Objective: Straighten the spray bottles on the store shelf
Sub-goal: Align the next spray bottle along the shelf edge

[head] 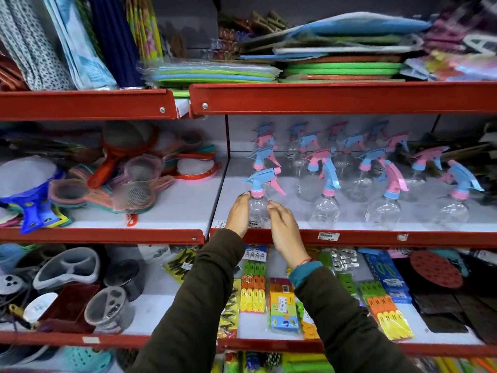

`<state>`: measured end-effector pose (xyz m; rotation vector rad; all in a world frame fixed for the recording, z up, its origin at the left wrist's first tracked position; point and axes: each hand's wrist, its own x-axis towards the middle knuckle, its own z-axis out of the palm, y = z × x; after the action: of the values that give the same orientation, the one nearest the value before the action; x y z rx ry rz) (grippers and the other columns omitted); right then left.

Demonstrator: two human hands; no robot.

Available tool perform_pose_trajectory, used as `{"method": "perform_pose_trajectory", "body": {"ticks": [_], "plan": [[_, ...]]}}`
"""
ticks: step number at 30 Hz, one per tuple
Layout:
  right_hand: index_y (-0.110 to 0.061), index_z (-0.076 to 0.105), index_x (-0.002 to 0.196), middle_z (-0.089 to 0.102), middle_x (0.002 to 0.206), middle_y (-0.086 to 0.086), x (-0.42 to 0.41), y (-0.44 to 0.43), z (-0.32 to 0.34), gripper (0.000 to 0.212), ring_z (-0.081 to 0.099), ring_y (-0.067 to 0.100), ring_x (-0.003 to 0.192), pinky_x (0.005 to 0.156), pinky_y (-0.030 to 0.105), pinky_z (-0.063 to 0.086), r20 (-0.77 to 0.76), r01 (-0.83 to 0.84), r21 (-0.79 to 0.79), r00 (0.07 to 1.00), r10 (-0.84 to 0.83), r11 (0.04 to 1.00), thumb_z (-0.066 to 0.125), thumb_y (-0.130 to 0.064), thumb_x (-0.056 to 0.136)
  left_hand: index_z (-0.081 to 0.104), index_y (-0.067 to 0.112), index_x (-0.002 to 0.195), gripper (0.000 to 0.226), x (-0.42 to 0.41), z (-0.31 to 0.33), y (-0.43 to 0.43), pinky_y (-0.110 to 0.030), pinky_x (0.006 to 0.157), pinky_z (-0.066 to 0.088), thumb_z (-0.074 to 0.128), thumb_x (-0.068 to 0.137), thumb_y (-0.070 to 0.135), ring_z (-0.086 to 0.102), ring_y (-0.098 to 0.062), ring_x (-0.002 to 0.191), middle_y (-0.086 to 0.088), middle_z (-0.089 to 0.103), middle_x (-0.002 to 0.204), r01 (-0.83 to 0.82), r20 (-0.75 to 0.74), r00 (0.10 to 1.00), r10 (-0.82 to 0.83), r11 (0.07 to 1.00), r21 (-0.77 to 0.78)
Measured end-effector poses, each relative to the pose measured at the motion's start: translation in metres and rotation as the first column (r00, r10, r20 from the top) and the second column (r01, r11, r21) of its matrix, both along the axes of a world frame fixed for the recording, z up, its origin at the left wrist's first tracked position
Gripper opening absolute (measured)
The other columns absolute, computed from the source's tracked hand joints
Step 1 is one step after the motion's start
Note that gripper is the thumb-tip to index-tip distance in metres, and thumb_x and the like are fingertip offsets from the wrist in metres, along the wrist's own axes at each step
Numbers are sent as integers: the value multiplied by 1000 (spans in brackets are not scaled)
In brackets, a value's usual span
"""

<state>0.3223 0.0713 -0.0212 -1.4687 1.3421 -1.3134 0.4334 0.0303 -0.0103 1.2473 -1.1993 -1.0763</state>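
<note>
Several clear spray bottles with blue and pink trigger heads stand in rows on the white middle shelf point(295, 184). The front-left spray bottle point(258, 204) stands upright at the shelf's front edge, its blue nozzle pointing left. My left hand point(239, 214) presses against its left side, fingertips near the pink collar. My right hand point(285, 227) cups its right side, fingers slightly spread and touching the clear body. Further right in the front row stand other bottles point(326, 200), point(387, 208), point(454, 203), their triggers turned at different angles.
A red shelf lip point(376, 236) with price labels runs below the bottles. Strainers and sieves point(134, 181) fill the shelf section to the left. Packs of clothes pegs point(254, 289) lie on the shelf below. Folded mats point(336, 68) are stacked on the shelf above.
</note>
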Motion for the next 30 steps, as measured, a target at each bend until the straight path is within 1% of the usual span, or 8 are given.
{"method": "perform_pose_trajectory", "body": {"ticks": [4, 8, 12, 15, 18, 21, 24, 30], "plan": [[-28, 60, 121, 51, 130, -2, -4, 11, -10, 28, 53, 12, 122, 102, 29, 40, 109, 83, -119, 992, -70, 989, 41, -26, 101, 31, 22, 148, 51, -11, -2, 24, -34, 119, 21, 38, 98, 25, 20, -16, 148, -1, 17, 162, -207, 5, 977, 212, 958, -198], [-25, 62, 114, 57, 125, 1, -23, 18, -18, 23, 58, 17, 114, 103, 46, 48, 248, 232, -194, 952, -182, 953, 44, -22, 101, 47, 21, 132, 44, -43, -10, 52, -34, 113, 26, 43, 88, 20, 34, -16, 138, -3, 39, 146, -378, -19, 915, 403, 841, -387], [-27, 61, 108, 58, 121, 5, -55, 20, -20, 22, 55, 11, 111, 104, 42, 45, 252, 364, -231, 918, -306, 902, 43, -19, 99, 52, 21, 122, 38, -82, -15, 63, -33, 105, 33, 45, 85, 15, 44, -13, 119, 2, 48, 129, -273, 81, 937, 340, 856, -439], [-25, 62, 114, 55, 123, 4, -82, 15, -18, 28, 49, 17, 119, 104, 33, 38, 222, 447, -213, 888, -402, 869, 41, -26, 95, 52, 15, 127, 38, -103, -16, 58, -34, 109, 34, 42, 90, 17, 44, -12, 119, -1, 48, 129, -121, 140, 971, 193, 905, -408], [-21, 57, 131, 49, 136, 4, -109, 3, -11, 37, 39, 2, 122, 105, 21, 27, 170, 434, -152, 897, -409, 888, 38, -27, 99, 44, 13, 139, 42, -122, -13, 49, -34, 118, 27, 40, 98, 19, 39, -22, 135, -10, 41, 144, 14, 197, 979, 50, 950, -311], [-15, 46, 143, 43, 153, 6, -125, -16, -2, 43, 37, 16, 141, 120, 31, 24, 120, 333, -24, 937, -328, 943, 35, -26, 103, 35, 12, 147, 47, -137, -10, 37, -20, 111, 17, 34, 102, 28, 31, -22, 144, -11, 34, 153, 85, 215, 976, -45, 980, -180], [-13, 51, 140, 50, 148, 6, -129, -23, 2, 42, 43, 21, 139, 117, 31, 29, 90, 222, 25, 971, -223, 975, 35, -29, 104, 30, 11, 150, 52, -148, -10, 28, -13, 104, 14, 30, 103, 34, 29, -19, 146, -9, 30, 157, 128, 190, 975, -113, 989, -71], [-14, 49, 142, 48, 147, 9, -139, -11, -8, 43, 43, 15, 135, 115, 25, 28, -17, 223, -50, 975, -224, 974, 34, -27, 104, 41, 10, 144, 49, -157, -6, 15, -31, 121, 21, 31, 102, 33, 37, -23, 142, -12, 42, 152, 94, 130, 988, -86, 994, -53]]}}
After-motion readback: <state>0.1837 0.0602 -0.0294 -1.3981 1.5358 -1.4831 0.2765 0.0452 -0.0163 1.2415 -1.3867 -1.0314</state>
